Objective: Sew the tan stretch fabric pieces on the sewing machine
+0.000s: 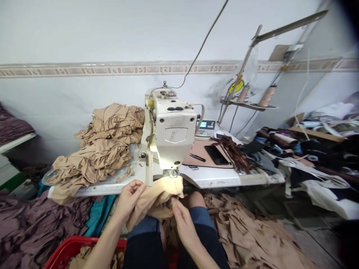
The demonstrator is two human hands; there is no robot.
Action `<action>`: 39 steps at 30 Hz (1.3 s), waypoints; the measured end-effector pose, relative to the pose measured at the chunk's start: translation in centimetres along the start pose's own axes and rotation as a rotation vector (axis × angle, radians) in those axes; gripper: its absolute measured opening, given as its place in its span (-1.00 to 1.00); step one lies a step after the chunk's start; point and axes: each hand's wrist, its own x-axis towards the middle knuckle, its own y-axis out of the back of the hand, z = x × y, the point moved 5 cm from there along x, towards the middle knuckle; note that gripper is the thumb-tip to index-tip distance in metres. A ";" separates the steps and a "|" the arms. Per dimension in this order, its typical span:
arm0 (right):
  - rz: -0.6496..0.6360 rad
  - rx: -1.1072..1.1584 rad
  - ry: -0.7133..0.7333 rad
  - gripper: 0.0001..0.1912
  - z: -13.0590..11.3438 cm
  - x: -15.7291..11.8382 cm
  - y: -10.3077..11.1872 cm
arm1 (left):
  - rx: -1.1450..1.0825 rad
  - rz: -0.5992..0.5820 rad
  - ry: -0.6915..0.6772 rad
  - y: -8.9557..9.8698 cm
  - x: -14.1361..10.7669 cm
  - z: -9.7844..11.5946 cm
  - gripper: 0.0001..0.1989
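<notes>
A piece of tan fabric point(154, 198) hangs between my hands, its upper edge lying under the needle area of the white sewing machine point(175, 134). The machine's lamp lights that edge. At the fabric's left side, my left hand point(131, 196) pinches it between thumb and fingers. My right hand point(181, 216) is closed on the fabric's lower right edge, just below the needle; part of its fingers is hidden by the cloth. Between the left hand and the machine head stands a pale upright strip point(149, 168).
Tan garments are heaped point(103, 138) left of the machine. Thread snips point(197, 157) and a black phone point(216, 154) lie on the right. A red basket point(84, 239) stands below at left. Thread cones point(267, 96) sit on a stand. More tan cloth point(252, 231) is piled lower right.
</notes>
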 end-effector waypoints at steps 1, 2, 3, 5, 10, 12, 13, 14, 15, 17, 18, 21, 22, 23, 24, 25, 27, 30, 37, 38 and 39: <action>-0.042 0.032 -0.030 -0.40 0.1 0.1 -1.0 | -0.011 -0.006 0.010 -0.2 -0.1 0.0 -0.50; -0.069 0.065 -0.064 -0.38 0.1 0.3 -1.8 | -0.021 -0.014 0.020 -0.5 -0.3 -0.1 -0.51; -0.080 0.095 -0.104 -0.37 0.1 0.4 -2.3 | -0.030 -0.023 0.028 -0.8 -0.5 -0.3 -0.51; -0.076 0.142 -0.173 -0.35 -0.2 0.5 -2.5 | -0.033 -0.036 0.037 -1.4 -1.1 -1.0 -0.52; -0.150 0.178 -0.259 -0.41 -1.5 0.2 1.2 | 0.146 -0.266 -0.002 -3.1 -3.3 -1.7 -0.55; -0.237 0.139 -0.309 -0.46 -1.8 -0.1 3.4 | 0.272 -0.476 -0.030 -4.2 -4.3 -1.4 -0.62; -0.287 0.097 -0.321 -0.48 -2.1 -0.3 4.5 | 0.330 -0.565 -0.049 -4.7 -4.8 -1.3 -0.66; -0.332 0.038 -0.318 -0.52 -2.4 -0.5 5.4 | 0.375 -0.620 -0.067 -5.2 -5.2 -1.1 -0.69; -0.370 -0.033 -0.301 -0.54 -2.8 -0.7 6.1 | 0.398 -0.629 -0.086 -5.6 -5.4 -1.0 -0.70; -0.431 -0.206 -0.242 -0.57 -3.7 -1.2 6.8 | 0.377 -0.566 -0.096 -6.5 -5.6 -1.0 -0.69; -0.472 -0.289 -0.220 -0.58 -4.1 -1.6 6.8 | 0.343 -0.539 -0.081 -7.1 -5.8 -1.1 -0.71; -0.658 -0.445 -0.192 -0.59 -4.8 -2.6 6.2 | 0.247 -0.672 -0.008 -10.3 -7.5 -2.2 -0.72; -0.724 -0.463 -0.180 -0.58 -5.0 -2.9 6.1 | 0.244 -0.769 0.021 -11.4 -8.4 -2.6 -0.69; -0.781 -0.472 -0.166 -0.58 -5.1 -3.1 6.2 | 0.253 -0.862 0.048 -12.2 -9.3 -3.0 -0.72; -0.816 -0.482 -0.153 -0.60 -5.2 -3.1 6.5 | 0.267 -0.929 0.080 -12.8 -10.0 -3.4 -0.77; -0.829 -0.494 -0.148 -0.63 -5.2 -3.1 6.9 | 0.281 -0.961 0.115 -13.0 -10.5 -3.8 -0.75; -0.808 -0.511 -0.175 -0.69 -4.9 -2.8 8.1 | 0.296 -0.934 0.169 -12.6 -10.8 -4.2 -0.63; -0.672 -0.479 -0.207 -0.73 -4.4 -2.1 9.5 | 0.286 -0.800 0.167 -11.1 -10.4 -3.7 -0.55; -0.365 -0.214 -0.237 -0.59 -3.6 -0.3 7.7 | 0.071 -0.555 0.178 -8.6 -8.8 -2.1 -0.43; -0.336 -0.187 -0.238 -0.55 -3.5 -0.1 7.3 | 0.059 -0.541 0.166 -8.3 -8.6 -1.9 -0.41; -0.320 -0.165 -0.248 -0.52 -3.4 0.0 6.9 | 0.073 -0.528 0.135 -8.1 -8.4 -1.5 -0.43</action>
